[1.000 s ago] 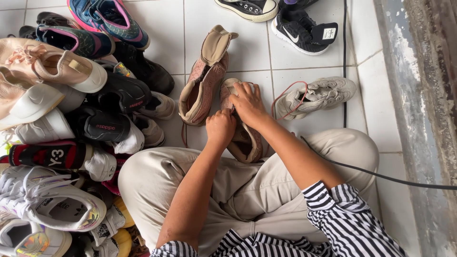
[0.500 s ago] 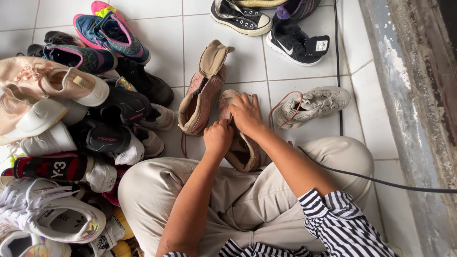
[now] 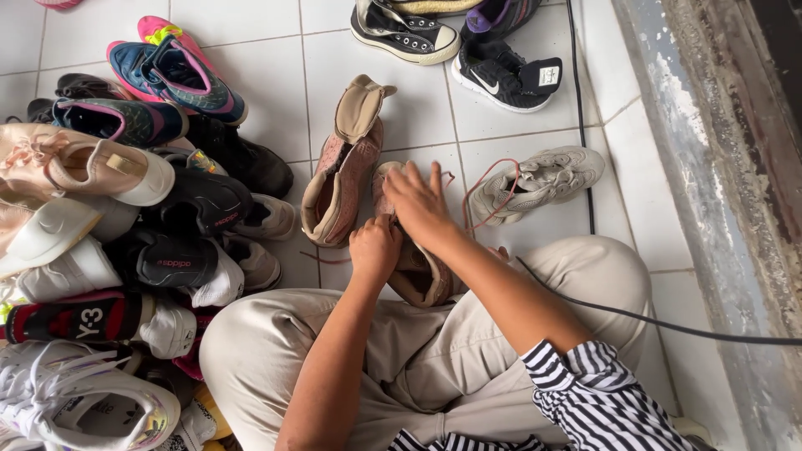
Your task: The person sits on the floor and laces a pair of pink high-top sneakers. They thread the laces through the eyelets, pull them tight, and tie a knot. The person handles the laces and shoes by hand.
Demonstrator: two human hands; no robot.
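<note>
I sit cross-legged on white floor tiles with a worn pink-brown shoe (image 3: 420, 280) lying against my knees. My left hand (image 3: 375, 248) is closed in a fist at the shoe's lacing, apparently pinching its reddish lace (image 3: 480, 179), which loops off to the right. My right hand (image 3: 420, 200) lies over the front of the same shoe with its fingers spread, holding it down. The matching shoe (image 3: 338, 179) lies just to the left, its tongue pulled out.
A big heap of sneakers (image 3: 125, 217) fills the left side. A beige sneaker (image 3: 543, 177) lies to the right of my hands, and black sneakers (image 3: 501, 75) lie farther off. A black cable (image 3: 635, 317) crosses my right knee. A grimy ledge (image 3: 710, 167) runs along the right.
The view has tilted so the shoes sit lower in frame. Both hands stay on the same shoe; my right fingers have spread out a little over its front.
</note>
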